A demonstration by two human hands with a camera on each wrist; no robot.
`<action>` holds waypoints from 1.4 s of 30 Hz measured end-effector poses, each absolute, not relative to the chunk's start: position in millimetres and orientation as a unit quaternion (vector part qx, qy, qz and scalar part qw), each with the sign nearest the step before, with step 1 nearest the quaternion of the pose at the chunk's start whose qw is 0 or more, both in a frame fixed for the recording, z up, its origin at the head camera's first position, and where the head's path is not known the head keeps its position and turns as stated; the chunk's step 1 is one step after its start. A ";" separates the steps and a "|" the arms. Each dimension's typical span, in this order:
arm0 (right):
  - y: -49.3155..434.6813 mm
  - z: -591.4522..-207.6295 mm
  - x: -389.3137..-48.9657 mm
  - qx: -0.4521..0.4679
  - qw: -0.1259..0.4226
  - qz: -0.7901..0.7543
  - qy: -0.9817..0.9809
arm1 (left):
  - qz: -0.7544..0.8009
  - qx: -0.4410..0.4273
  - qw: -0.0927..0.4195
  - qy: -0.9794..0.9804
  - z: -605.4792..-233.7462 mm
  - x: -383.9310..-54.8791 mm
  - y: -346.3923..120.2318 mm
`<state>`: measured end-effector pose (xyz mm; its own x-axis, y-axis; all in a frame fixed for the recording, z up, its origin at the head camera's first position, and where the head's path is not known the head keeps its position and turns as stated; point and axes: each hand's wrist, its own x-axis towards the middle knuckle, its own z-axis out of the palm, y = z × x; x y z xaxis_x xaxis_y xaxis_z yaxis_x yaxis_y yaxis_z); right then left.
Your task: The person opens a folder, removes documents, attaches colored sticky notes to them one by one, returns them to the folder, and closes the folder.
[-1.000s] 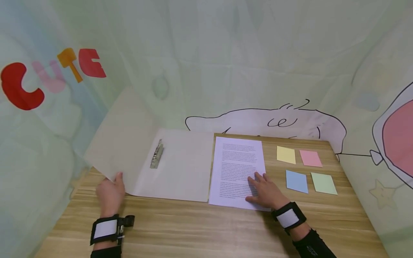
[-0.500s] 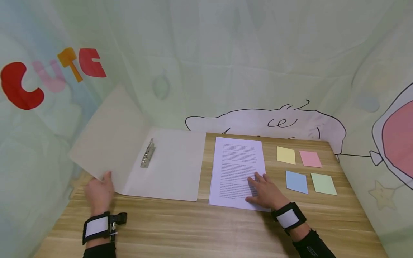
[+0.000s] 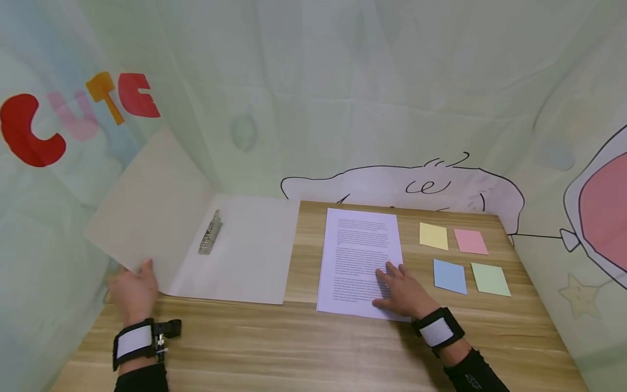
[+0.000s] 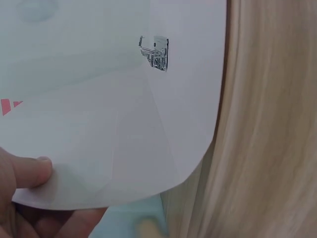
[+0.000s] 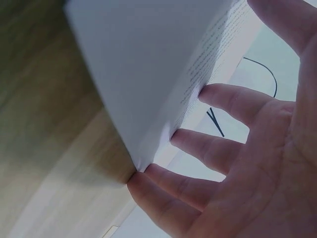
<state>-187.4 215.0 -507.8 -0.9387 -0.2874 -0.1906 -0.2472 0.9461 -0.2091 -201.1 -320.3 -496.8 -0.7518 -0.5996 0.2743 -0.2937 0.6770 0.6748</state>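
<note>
Beside the left hand [image 3: 134,294], which pinches its cover [image 3: 152,209], the clip folder [image 3: 247,247] has slid leftward, now apart from the printed sheets [image 3: 360,245] under the spread, ungripping right hand [image 3: 406,294].

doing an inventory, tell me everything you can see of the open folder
The folder is whitish and glossy inside, with a silvery, metal-looking clip near the fold. It lies open on the table, left of the printed paper, cover raised and tilted; the left hand pinches the cover's near edge.
</note>
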 end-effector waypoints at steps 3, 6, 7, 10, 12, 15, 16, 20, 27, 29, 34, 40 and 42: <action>215.0 -508.4 -187.8 -0.135 0.111 -0.091 0.980 | -0.324 0.276 0.225 -0.877 -494.9 -201.5 -325.9; 215.0 -509.0 -188.2 -0.135 0.112 -0.088 0.980 | -0.324 0.297 0.199 -0.876 -492.7 -202.7 -331.7; 215.1 -509.3 -188.4 -0.134 0.113 -0.089 0.980 | -0.325 0.301 0.194 -0.875 -492.0 -203.2 -333.5; 215.0 -509.4 -188.8 -0.134 0.114 -0.088 0.981 | -0.324 0.305 0.188 -0.875 -490.2 -204.6 -337.6; 214.8 -509.1 -188.7 -0.133 0.114 -0.088 0.981 | -0.321 0.303 0.193 -0.876 -489.4 -205.7 -339.9; 214.6 -508.3 -188.5 -0.132 0.115 -0.090 0.980 | -0.312 0.304 0.200 -0.878 -489.4 -207.4 -343.4; 214.5 -508.1 -188.3 -0.131 0.116 -0.090 0.980 | -0.309 0.305 0.203 -0.878 -489.6 -207.8 -344.3; 214.4 -508.3 -187.8 -0.126 0.120 -0.091 0.981 | -0.301 0.316 0.201 -0.877 -491.2 -209.2 -348.2; 214.9 -508.9 -188.4 -0.126 0.117 -0.090 0.981 | -0.294 0.317 0.219 -0.875 -493.0 -211.1 -350.4; 215.1 -509.6 -188.9 -0.126 0.117 -0.089 0.981 | -0.297 0.318 0.220 -0.873 -493.8 -211.7 -350.9; 215.4 -510.3 -188.6 -0.126 0.118 -0.085 0.981 | -0.312 0.327 0.203 -0.869 -495.9 -213.3 -353.2; 215.2 -509.7 -188.3 -0.128 0.115 -0.089 0.981 | -0.319 0.335 0.195 -0.865 -496.8 -213.5 -354.3; 215.1 -509.7 -188.4 -0.129 0.112 -0.089 0.981 | -0.316 0.339 0.190 -0.866 -496.8 -213.1 -354.5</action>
